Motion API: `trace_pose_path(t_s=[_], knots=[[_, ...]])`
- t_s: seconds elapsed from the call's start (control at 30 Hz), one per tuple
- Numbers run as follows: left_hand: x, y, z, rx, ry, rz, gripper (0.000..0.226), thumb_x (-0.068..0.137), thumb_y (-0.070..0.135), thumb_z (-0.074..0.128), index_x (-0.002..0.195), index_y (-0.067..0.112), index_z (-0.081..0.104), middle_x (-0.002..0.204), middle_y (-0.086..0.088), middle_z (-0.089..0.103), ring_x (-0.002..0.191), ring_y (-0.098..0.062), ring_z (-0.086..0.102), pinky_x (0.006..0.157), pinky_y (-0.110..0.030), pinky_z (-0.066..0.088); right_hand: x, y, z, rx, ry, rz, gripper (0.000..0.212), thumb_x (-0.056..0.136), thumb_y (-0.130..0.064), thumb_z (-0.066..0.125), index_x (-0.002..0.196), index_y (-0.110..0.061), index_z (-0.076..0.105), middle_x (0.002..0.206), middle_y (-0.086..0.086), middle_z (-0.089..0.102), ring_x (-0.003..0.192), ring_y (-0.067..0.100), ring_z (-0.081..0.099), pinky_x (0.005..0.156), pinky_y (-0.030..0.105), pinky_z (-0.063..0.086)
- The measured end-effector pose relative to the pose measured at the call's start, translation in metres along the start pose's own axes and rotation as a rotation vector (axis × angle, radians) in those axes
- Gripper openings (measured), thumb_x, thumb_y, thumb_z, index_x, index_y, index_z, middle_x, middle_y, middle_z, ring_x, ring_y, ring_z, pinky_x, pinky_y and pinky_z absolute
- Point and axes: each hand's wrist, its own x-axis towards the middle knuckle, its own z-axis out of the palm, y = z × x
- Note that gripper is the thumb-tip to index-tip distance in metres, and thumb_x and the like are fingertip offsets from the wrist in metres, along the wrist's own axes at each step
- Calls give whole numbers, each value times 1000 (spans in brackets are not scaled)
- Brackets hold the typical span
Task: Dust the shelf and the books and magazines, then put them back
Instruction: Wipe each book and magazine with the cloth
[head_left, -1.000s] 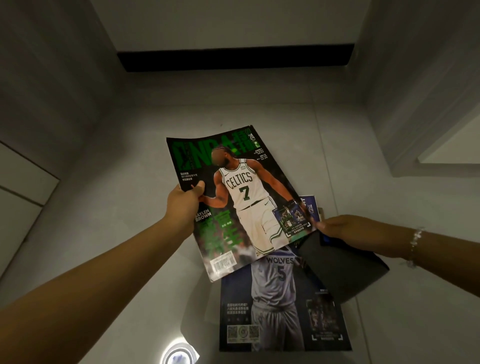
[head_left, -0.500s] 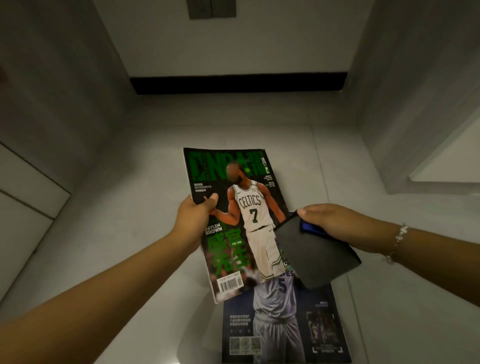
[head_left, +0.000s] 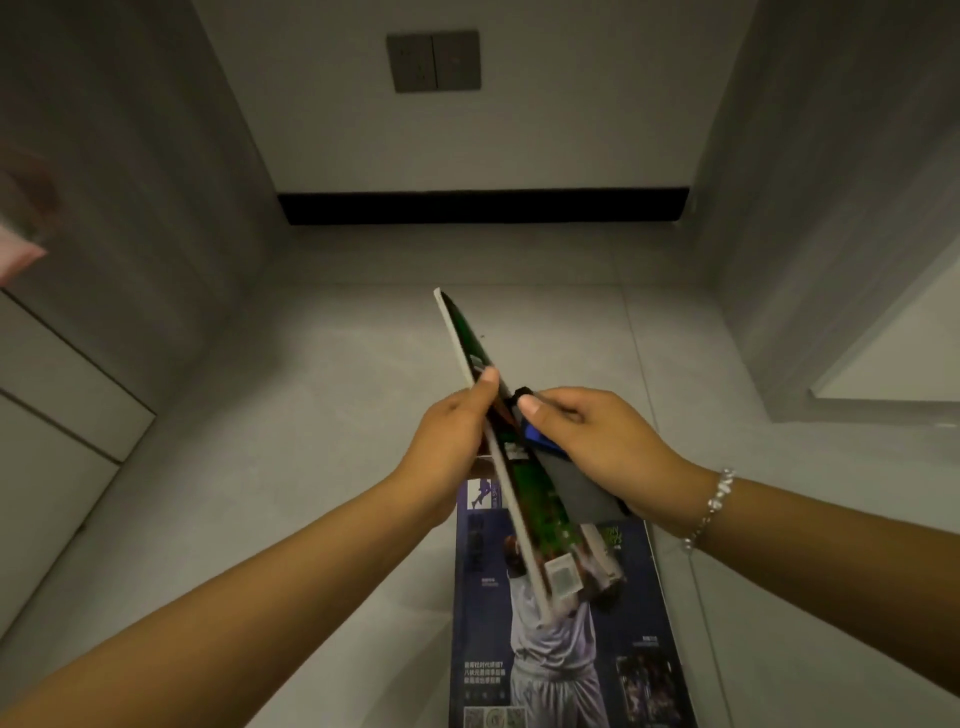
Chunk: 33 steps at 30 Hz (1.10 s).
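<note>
The left hand (head_left: 451, 441) gripped the green magazine (head_left: 511, 457) about midway along its near edge, thumb on the cover side and fingers curled behind, so that it stood tilted almost edge-on to the camera, its long axis running from upper left, away from the person, to lower right, toward them. The right hand (head_left: 587, 441) pinched a dark cloth (head_left: 576, 488) with a blue patch, thumb on top, pressed against the cover face just right of the left thumb. So the surface to be dusted lay directly left of the right fingers, already touching, and a wipe would likely have to run along that long axis. A second, blue magazine (head_left: 566, 639) lay flat on the grey shelf (head_left: 311, 415) below both hands
</note>
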Motion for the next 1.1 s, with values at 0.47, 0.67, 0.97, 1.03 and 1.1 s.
trace_pose_path(t_s=[0.47,0.67,0.97,1.03,1.1], knots=[[-20,58,5,-12,-100,345,23,99,44,32,102,46,55,116,-8,67,100,-14,66,76,-28,58,4,-54,-50,-379,146,-371,16,89,-22,61,101,-32,64,90,-12,68,84,5,63,73,25,50],[-22,79,2,132,17,651,42,96,35,44,136,47,42,127,7,54,113,0,55,91,-21,51,4,-100,-77,-233,218,-516,26,90,-12,61,105,-34,63,96,-19,68,88,-3,64,74,15,51],[-36,131,-16,227,447,780,70,75,49,52,139,41,25,147,7,16,135,-7,25,99,-10,27,-27,-186,-104,56,201,-737,28,89,-3,57,100,-27,66,94,-10,72,84,5,69,66,14,51],[-41,148,-21,185,456,812,80,77,52,56,146,40,16,150,9,12,130,0,26,98,-6,27,-32,-201,-111,110,226,-787,29,89,-3,57,100,-28,66,95,-11,72,86,7,69,69,18,53],[-46,169,-24,84,397,871,86,77,60,64,145,46,13,149,11,23,129,0,37,106,-22,36,-36,-215,-119,134,281,-832,30,89,-4,57,101,-31,65,98,-13,72,92,9,68,78,26,56]])
